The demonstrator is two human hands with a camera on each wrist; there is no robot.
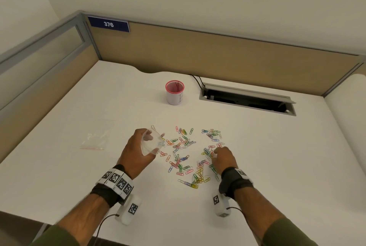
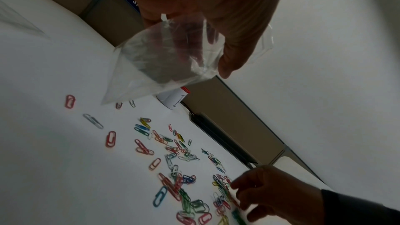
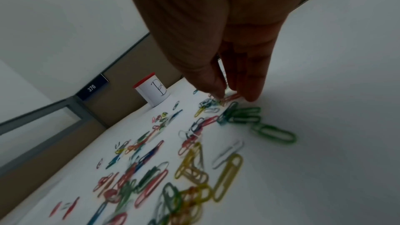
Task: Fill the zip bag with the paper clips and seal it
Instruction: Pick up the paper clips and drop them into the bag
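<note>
On the tabletop [image 1: 257,146] the clips [image 1: 184,154] lie scattered, none bagged yet. Left hand [image 1: 138,152] grips the bag [image 1: 151,143] aloft; right hand [image 1: 222,159] pinches at clips. Risks: mouth collapsing, clips tangling, dropping beside the bag.

**Readable marks: one number, one letter**

A dark blue plate [image 1: 108,24] fixed at the left end of the partition [image 1: 217,55] behind the bench's far edge reads "376" in white (also legible in the right wrist view). A white cup with a red rim [image 1: 175,93], standing near the far edge of the bench [image 1: 59,166], carries a thin black handwritten letter, seemingly "B".
</note>
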